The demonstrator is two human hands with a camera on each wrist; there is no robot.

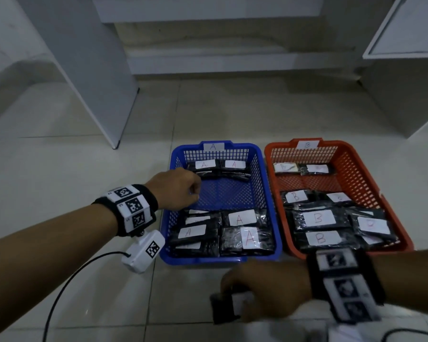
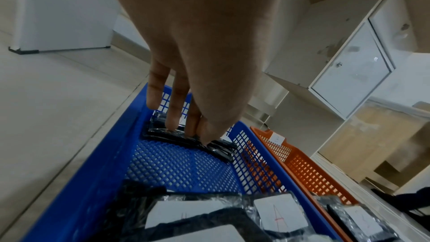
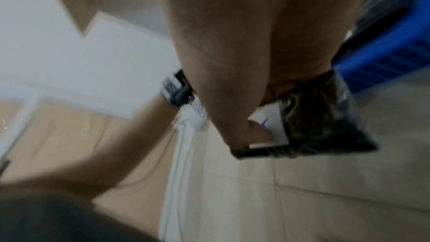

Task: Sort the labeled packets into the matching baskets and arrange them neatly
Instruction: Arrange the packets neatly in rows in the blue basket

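A blue basket tagged A and an orange basket tagged B stand side by side on the tiled floor. Both hold black plastic-wrapped packets with white labels. My left hand reaches into the blue basket. There its fingers and thumb pinch the near edge of the far-left A packet, which lies beside another A packet. My right hand holds a black packet above the floor in front of the blue basket. Its label is too blurred to read.
The blue basket's middle shows bare mesh between its far and near rows of packets. White cabinet panels rise at the back left, and a cabinet stands at the right. A black cable trails over the floor at my left forearm.
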